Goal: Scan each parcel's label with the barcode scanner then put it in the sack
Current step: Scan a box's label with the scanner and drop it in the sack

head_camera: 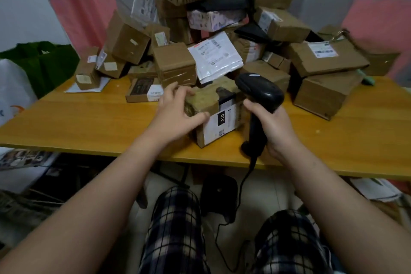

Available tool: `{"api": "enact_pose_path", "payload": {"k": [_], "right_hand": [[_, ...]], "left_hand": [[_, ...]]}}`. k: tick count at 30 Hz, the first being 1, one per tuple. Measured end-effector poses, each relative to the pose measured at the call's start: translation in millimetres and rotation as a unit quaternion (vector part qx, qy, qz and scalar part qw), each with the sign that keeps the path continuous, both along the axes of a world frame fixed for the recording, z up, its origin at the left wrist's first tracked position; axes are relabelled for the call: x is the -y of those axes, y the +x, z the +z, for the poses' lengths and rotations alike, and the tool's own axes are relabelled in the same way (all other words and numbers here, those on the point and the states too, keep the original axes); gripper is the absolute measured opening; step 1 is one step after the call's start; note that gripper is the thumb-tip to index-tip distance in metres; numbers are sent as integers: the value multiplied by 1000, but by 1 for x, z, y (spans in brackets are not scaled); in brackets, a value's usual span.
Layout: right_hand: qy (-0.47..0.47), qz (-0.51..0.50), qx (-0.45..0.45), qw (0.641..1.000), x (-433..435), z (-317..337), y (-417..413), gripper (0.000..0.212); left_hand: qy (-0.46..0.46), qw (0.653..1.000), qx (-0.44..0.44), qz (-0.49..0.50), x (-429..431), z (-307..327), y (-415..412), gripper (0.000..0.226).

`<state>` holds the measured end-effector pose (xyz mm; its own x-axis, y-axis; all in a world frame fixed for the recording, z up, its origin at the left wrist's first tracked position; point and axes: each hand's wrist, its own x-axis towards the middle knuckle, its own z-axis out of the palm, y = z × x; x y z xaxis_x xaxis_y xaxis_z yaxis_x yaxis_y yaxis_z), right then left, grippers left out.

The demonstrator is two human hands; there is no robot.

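A small brown cardboard parcel (206, 104) with a white label marked "010" sits near the front edge of the wooden table (89, 122). My left hand (178, 109) grips its left side, thumb on the near face and fingers over the top. My right hand (269, 127) holds the handle of a black corded barcode scanner (260, 93), whose head hovers over the parcel's right end. A white sack (13, 93) shows at the far left edge, partly cut off.
A tall heap of cardboard boxes (324, 58) and white mailer bags (215, 58) fills the back of the table. A green bag (46, 62) stands at the left. The scanner cable (235, 207) hangs down between my knees to the floor.
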<state>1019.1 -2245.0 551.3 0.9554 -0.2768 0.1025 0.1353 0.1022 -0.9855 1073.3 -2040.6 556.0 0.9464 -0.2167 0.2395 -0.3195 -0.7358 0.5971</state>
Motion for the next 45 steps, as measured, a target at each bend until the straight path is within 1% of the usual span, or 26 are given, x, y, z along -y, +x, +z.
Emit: {"api": "enact_pose_path", "payload": {"k": [2,4,6,7,8,9,11,12,14,15,17,19,22,25,29,33,41,45], "right_hand": [[14,0,-3,1000,-3,-3,0,17],[27,-2,-5,1000,-7,-5,0,17],[35,-8,-5,999,-8,-5,-1,17],[33,-15,-2,999,-8,-6,-1,17],[26,-26,1,999,-6,-6,-2,17],[14,-38,2,999,-5,-5,-3,15],[-11,-54,-2,998,2,-2,-6,8],[-23,-56,1,998,6,0,-7,6],[-59,-61,21,996,12,3,-8,6],[-84,-67,30,994,14,4,-8,7],[-127,-71,38,989,11,3,-9,9],[-157,-55,39,985,4,-1,-9,9],[-185,-20,48,981,-9,-6,-12,13],[-166,-10,46,985,-14,-6,-12,21],[-148,-11,40,988,-16,-3,-12,20],[-165,-6,40,985,-17,-2,-14,21],[-178,-10,40,983,-18,-1,-15,14],[-184,-18,42,982,-21,0,-18,19]], "left_hand": [[137,990,30,-2,15,14,11,71],[230,972,40,-4,33,25,20,76],[265,964,28,-1,47,33,27,74],[259,966,18,3,51,36,29,71],[232,973,7,7,51,38,32,68],[183,983,-5,6,49,38,34,65],[40,999,-16,-16,38,32,34,67],[-39,999,-19,-31,31,25,33,71],[-174,983,-40,-47,17,9,25,77],[-220,973,-54,-49,11,0,21,81],[-282,955,-82,-46,1,-16,16,92],[-323,940,-96,-45,-4,-25,14,99],[-334,937,-104,-27,-6,-30,14,98],[-327,940,-95,-23,-6,-33,13,99],[-321,942,-89,-29,-7,-37,14,100],[-323,941,-92,-24,-8,-35,16,99],[-314,945,-93,-20,-7,-30,12,96],[-315,944,-97,-23,-5,-29,12,94]]}}
